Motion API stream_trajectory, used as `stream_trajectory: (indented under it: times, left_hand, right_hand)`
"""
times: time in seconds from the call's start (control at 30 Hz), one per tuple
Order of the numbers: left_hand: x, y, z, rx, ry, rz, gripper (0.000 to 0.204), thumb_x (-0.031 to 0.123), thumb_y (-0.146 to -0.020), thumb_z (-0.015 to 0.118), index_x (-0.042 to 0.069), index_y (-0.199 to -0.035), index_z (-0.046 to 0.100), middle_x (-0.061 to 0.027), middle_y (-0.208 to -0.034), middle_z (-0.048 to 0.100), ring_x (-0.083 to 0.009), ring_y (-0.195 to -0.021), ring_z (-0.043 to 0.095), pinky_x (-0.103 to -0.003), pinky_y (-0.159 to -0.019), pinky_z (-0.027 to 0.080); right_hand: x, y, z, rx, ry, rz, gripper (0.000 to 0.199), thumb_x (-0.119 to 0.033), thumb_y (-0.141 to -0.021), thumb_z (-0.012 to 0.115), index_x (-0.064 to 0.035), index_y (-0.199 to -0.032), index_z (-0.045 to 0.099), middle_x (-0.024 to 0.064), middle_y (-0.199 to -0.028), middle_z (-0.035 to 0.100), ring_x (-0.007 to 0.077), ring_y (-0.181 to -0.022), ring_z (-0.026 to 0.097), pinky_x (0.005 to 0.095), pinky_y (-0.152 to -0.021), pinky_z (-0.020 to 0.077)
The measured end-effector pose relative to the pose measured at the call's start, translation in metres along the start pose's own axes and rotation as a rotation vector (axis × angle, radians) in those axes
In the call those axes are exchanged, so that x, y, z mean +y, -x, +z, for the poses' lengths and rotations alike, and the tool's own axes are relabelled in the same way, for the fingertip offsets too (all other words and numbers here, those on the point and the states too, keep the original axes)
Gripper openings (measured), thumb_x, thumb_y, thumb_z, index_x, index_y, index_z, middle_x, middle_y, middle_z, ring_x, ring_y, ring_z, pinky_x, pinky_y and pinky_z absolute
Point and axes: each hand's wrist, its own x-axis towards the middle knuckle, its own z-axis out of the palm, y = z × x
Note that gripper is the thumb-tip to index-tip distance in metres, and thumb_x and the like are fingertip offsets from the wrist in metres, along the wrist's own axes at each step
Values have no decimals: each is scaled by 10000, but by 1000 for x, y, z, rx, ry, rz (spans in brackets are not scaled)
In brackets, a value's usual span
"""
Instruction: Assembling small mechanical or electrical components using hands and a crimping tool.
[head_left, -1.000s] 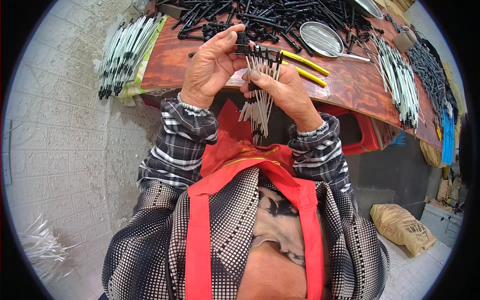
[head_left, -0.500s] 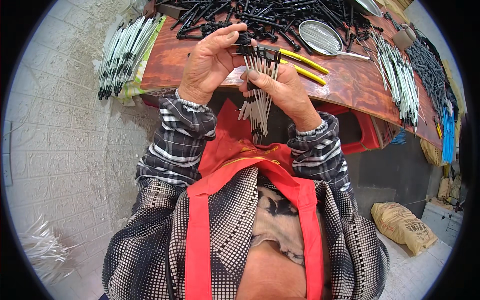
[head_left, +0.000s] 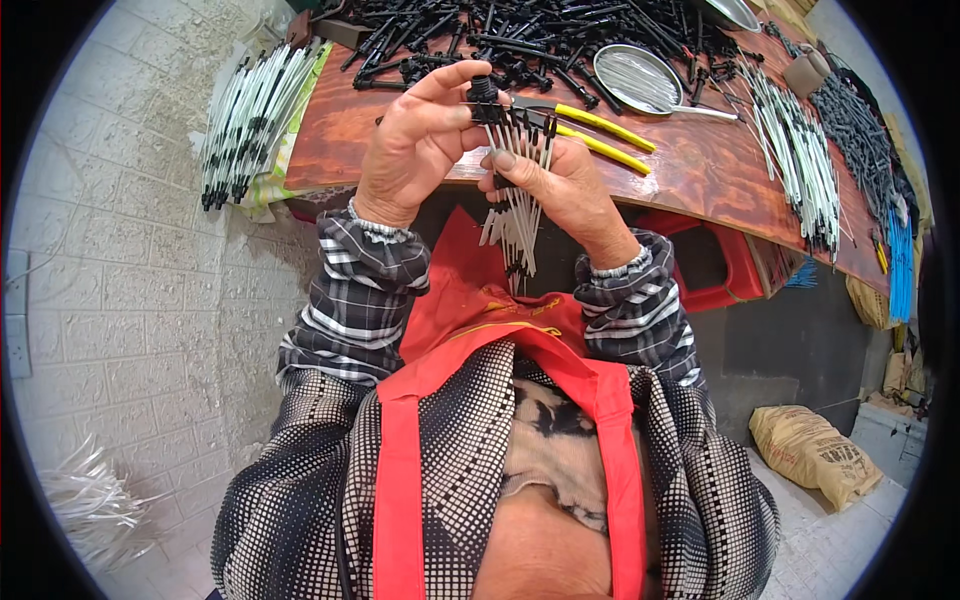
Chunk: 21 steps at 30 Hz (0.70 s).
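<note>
The left hand (head_left: pixel 415 150) pinches a small black fitting (head_left: pixel 484 92) at twelve o'clock above the fan of thin white tubes (head_left: pixel 518 205) gripped by the right hand (head_left: pixel 565 190).

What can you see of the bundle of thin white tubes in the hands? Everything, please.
The bundle of thin white tubes looks like pale plastic, with several slim tubes fanned side by side, dark fittings at some ends. It hangs roughly upright in front of the table edge, above the red apron. The right hand clasps its upper part; the left hand pinches a small black cap at its top.
</note>
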Motion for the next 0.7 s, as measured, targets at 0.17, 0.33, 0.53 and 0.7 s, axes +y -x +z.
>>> stream_trajectory:
  times: [0.17, 0.33, 0.53, 0.7]
  left_hand:
    - [-3, 4, 2, 56, -175, 42, 439, -25, -861, 609, 2, -1281, 484, -128, -1096, 620, -201, -982, 632, -331, -841, 545]
    - [-6, 6, 9, 102, -210, 69, 428, -63, -844, 613, 8, -1245, 480, -93, -1060, 616, -179, -959, 627, -310, -856, 538]
    - [-10, 5, 20, 151, -282, 109, 404, -73, -846, 619, 20, -1215, 482, -89, -1062, 615, -167, -943, 630, -291, -837, 540]
    - [-15, 5, 25, 198, -335, 140, 382, -72, -849, 637, 23, -1187, 487, -85, -1053, 617, -153, -917, 633, -275, -820, 538]
  right_hand:
    - [3, 1, -1, 3, -17, 21, 236, -211, -956, 617, 7, -1043, 644, 47, -867, 672, 117, -777, 648, 247, -703, 540]
    - [0, 3, 0, -7, -17, -1, 245, -221, -954, 621, -2, -1062, 634, 43, -895, 668, 116, -782, 650, 251, -706, 543]
    - [7, 3, -2, -9, -37, 21, 248, -233, -953, 621, -14, -1069, 631, 39, -906, 666, 112, -774, 647, 255, -703, 544]
    - [8, 3, -4, -19, 20, 29, 250, -254, -956, 615, -14, -1019, 650, 30, -840, 667, 104, -744, 634, 253, -670, 525]
